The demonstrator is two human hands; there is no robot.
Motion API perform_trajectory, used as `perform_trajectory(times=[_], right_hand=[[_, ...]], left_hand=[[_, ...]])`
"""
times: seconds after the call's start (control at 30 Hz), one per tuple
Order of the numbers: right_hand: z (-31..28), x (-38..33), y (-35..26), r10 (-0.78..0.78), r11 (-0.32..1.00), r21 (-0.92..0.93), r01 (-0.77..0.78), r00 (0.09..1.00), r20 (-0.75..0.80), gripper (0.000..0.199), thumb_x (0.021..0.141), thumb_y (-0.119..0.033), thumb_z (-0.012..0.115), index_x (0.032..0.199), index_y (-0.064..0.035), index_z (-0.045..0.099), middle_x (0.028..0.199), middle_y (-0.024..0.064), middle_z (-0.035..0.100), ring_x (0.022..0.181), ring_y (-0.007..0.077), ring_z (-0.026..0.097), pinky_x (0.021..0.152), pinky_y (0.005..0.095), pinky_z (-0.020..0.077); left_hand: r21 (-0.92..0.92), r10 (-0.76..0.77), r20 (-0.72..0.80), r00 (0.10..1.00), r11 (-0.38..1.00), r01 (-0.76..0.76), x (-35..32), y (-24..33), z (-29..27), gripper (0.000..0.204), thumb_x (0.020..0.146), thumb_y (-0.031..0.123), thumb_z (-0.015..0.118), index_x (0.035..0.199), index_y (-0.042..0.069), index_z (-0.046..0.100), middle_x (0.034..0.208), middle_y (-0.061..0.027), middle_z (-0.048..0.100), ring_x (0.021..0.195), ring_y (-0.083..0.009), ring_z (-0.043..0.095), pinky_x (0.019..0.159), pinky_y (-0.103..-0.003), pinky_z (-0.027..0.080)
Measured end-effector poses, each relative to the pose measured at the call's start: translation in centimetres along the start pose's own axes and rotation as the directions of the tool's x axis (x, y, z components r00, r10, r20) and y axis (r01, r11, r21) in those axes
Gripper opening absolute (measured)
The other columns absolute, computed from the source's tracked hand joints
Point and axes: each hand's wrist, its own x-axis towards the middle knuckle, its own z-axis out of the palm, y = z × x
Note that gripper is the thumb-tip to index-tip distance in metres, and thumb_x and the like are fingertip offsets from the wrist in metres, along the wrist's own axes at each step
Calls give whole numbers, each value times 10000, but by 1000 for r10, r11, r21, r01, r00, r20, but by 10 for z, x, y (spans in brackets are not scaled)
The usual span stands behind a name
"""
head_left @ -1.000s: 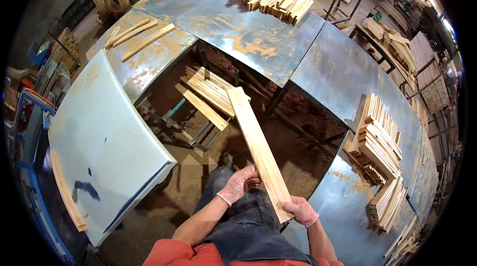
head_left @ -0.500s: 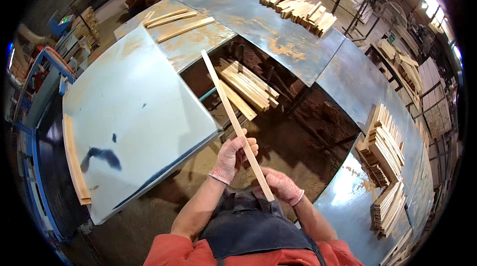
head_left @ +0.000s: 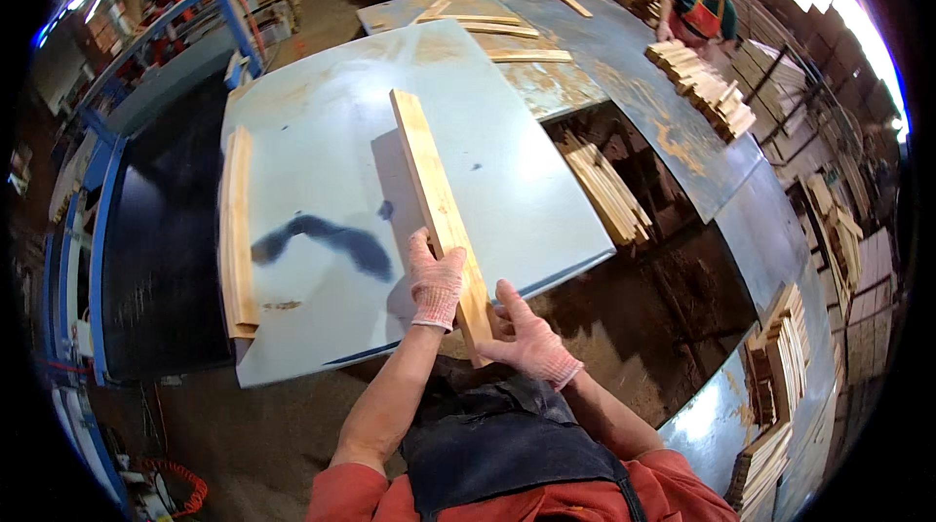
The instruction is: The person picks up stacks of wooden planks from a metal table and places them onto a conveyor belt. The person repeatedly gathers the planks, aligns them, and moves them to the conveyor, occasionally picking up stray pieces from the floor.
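In the head view, the gloved left hand [head_left: 438,280] pinches a long pale wooden board [head_left: 435,191] at its left side, with the thumb on the upper face. The gloved right hand [head_left: 531,339] touches the board's right edge by its near end, thumb spread away; whether it grips there I cannot tell. The board slants from near the person's apron [head_left: 497,434] out over the pale tabletop [head_left: 517,181], casting a shadow to its left. A dark stain [head_left: 336,237] marks that surface, and long wooden pieces [head_left: 237,230] lie along its left edge. To the right, a bundle of strips [head_left: 606,193] sits in an opening beside the metal table [head_left: 648,103]. At the far right, another person [head_left: 698,15] stands behind a stack of wood [head_left: 698,85].
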Motion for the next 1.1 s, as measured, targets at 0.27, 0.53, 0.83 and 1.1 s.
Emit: perform_trajectory(times=[0.27, 0.53, 0.83, 1.1], right_hand=[[75, 75, -47, -47, 974, -212, 78, 988, 149, 1087, 852, -232, 839, 1740, -51, 240, 1500, 214, 607, 1382, 290, 603, 1190, 379, 482], [167, 154, -81, -127, 990, 8, 138, 892, 433, 1052, 896, -236, 823, 1745, -86, 220, 1218, 185, 703, 1042, 275, 700, 927, 399, 607], [286, 236, -127, -278, 821, -284, 495, 782, 558, 970, 975, -594, 683, 1674, -20, 334, 1479, 306, 616, 1368, 454, 602, 1117, 500, 515], [313, 276, -133, -364, 882, 37, 469, 630, 686, 755, 1009, -441, 687, 1648, -119, 444, 1455, 277, 652, 1345, 412, 636, 1132, 469, 508]], left_hand=[[86, -63, 56, 996, 995, 58, 18, 16, -105, 636, 912, 219, 818, 1474, 3, 612, 1361, -199, 681, 1194, -328, 701, 1045, -451, 566], [811, 310, -388, 868, 562, 162, 86, 27, -310, 876, 915, 375, 794, 1644, 78, 409, 1586, -228, 526, 1436, -405, 548, 1194, -500, 465], [593, -160, -426, 890, 694, 409, 157, 39, -355, 1203, 875, 678, 769, 1718, -19, 268, 1694, -306, 427, 1558, -393, 461, 1277, -424, 378], [740, -253, -411, 876, 468, 482, 185, 48, -364, 917, 870, 426, 761, 1618, 49, 385, 1549, -234, 598, 1409, -412, 616, 1155, -476, 514]])
